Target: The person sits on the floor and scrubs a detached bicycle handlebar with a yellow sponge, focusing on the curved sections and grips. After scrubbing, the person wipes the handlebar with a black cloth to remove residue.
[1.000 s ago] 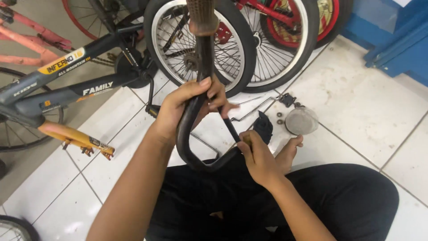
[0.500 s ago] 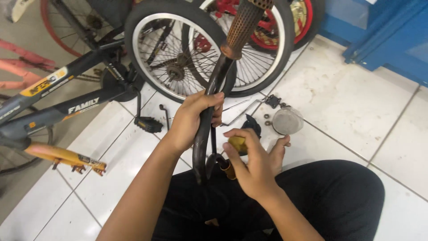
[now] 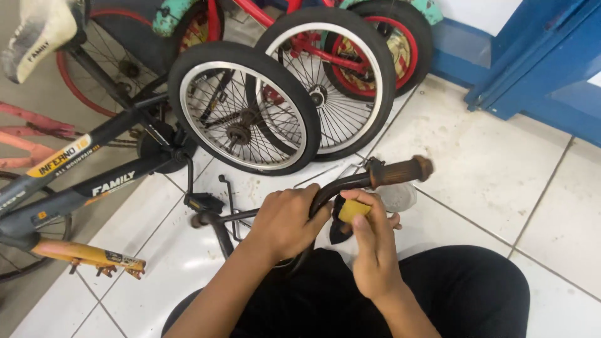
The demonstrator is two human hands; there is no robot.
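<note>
Now the black curved metal handlebar (image 3: 338,186), upright a moment ago, lies nearly level above the white tiled floor (image 3: 494,181), brown rubber grip (image 3: 400,171) pointing right. Left hand (image 3: 288,220) clenches its bend; right hand (image 3: 374,241) grasps a yellow-handled tool (image 3: 352,210), probably a screwdriver.

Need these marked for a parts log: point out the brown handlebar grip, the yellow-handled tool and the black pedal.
brown handlebar grip (image 3: 400,171), head view, middle of the ribbed sleeve.
yellow-handled tool (image 3: 352,210), head view, yellow handle above the right hand's fingers.
black pedal (image 3: 202,203), head view, top face.
</note>
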